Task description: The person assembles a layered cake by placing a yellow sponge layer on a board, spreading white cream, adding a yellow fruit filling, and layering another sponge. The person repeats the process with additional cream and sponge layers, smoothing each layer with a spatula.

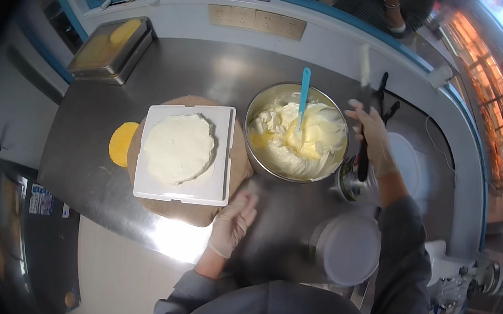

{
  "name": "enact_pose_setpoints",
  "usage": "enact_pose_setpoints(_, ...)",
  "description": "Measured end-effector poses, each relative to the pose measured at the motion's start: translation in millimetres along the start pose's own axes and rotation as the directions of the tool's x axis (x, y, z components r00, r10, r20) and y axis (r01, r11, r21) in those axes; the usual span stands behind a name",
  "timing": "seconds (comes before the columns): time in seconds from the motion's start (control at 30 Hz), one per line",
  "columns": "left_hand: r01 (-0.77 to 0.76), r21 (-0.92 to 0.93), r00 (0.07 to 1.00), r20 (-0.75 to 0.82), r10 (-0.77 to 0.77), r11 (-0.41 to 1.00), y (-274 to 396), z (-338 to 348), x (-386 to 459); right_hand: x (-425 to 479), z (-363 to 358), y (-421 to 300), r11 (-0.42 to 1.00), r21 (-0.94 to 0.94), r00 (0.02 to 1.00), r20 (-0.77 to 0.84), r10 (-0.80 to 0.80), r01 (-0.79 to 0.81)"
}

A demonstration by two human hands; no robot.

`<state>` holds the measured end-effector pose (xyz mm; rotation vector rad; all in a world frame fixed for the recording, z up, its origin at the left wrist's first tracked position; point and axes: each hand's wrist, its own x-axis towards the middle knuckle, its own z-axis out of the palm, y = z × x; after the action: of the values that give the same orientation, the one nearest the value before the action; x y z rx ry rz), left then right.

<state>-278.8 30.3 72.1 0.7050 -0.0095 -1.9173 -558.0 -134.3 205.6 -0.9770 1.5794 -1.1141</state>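
My right hand (374, 137), in a clear glove, grips the dark handle of a cream-smeared spatula (363, 160) to the right of a metal mixing bowl (252, 154). Whipped cream (322, 126) with yellow patches fills much of that bowl, and a blue-handled spatula (305, 83) stands in it. My gloved left hand (234, 221) is beside the lower right corner of a white square cake board (222, 162), fingers loosely bent with nothing visible in them. On the board lies a round cake (179, 147) covered in white cream. Beneath is a brown cloth (191, 213).
A yellow sponge round (122, 144) lies left of the cloth on the steel table (89, 155). A lidded metal tray (110, 50) stands back left. White-lidded tubs (350, 253), a jar (348, 181) and black-handled tools (387, 105) are at right.
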Motion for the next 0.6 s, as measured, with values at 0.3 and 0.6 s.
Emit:
enact_pose_setpoints(0.3, 0.273, 0.102, 0.895, 0.337, -0.292, 0.957, -14, 60, 28, -199, 21, 35, 0.106, -0.954, 0.839, 0.191, -0.509, 0.281)
enact_pose_setpoints(0.6, 0.174, -0.069, 0.913, 0.385, -0.135, 0.982, -36, 53, 36, -307, -11, 22, 0.092, -0.969, 0.927, 0.189, -0.323, 0.229)
